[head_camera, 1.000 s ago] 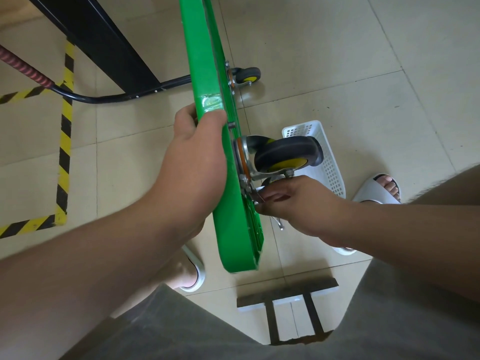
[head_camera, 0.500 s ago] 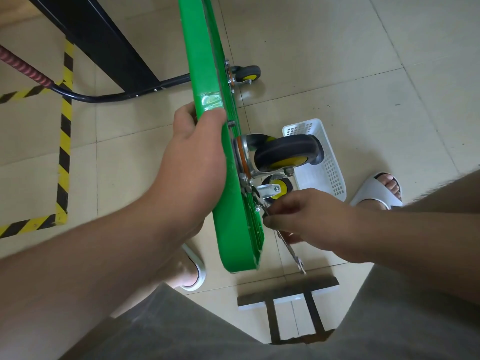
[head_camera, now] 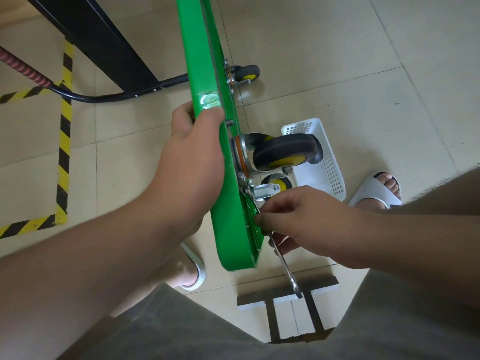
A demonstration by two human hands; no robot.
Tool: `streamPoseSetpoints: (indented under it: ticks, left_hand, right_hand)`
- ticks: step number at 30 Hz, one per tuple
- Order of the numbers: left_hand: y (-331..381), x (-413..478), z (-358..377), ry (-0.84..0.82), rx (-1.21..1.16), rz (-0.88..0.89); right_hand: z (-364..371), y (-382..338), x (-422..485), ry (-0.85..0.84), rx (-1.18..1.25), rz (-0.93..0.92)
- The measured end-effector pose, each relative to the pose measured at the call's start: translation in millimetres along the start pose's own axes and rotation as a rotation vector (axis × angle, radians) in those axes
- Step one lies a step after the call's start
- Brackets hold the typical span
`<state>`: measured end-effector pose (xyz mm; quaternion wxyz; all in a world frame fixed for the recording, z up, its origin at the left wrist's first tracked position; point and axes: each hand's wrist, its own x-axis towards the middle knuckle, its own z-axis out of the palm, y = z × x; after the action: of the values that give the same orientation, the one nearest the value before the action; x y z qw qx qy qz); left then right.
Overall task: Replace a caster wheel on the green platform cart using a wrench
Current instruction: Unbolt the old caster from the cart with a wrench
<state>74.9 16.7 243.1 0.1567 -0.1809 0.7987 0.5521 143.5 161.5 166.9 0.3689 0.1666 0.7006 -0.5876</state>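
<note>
Person steadies a green cart on its edge while working a wrench at a caster's mounting plate.

The green platform cart (head_camera: 228,203) stands tipped on its long edge on the tiled floor, underside facing 3 o'clock, so its wheels are within reach. The left hand (head_camera: 193,162) wraps closed over the upper rim at centre frame, likely to keep the deck from falling. At 3 o'clock of that hand, the caster wheel (head_camera: 287,152) juts sideways off the deck. Below it, at about 5 o'clock, the right hand (head_camera: 298,219) has its fingers (head_camera: 267,220) pinched shut around the wrench (head_camera: 284,266), whose head sits against the caster's plate and whose handle trails towards 6 o'clock. A spare caster (head_camera: 274,187) lies on the floor beside a white basket (head_camera: 330,167), probably kept near for parts.
</note>
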Motion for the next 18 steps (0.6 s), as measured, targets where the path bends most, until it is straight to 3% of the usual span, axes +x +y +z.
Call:
streamPoseSetpoints:
  ticks: [18]
  left_hand:
    - [-5, 4, -2, -0.067, -0.074, -0.022]
  right_hand:
    - [-10, 7, 36, 0.075, -0.055, -0.083]
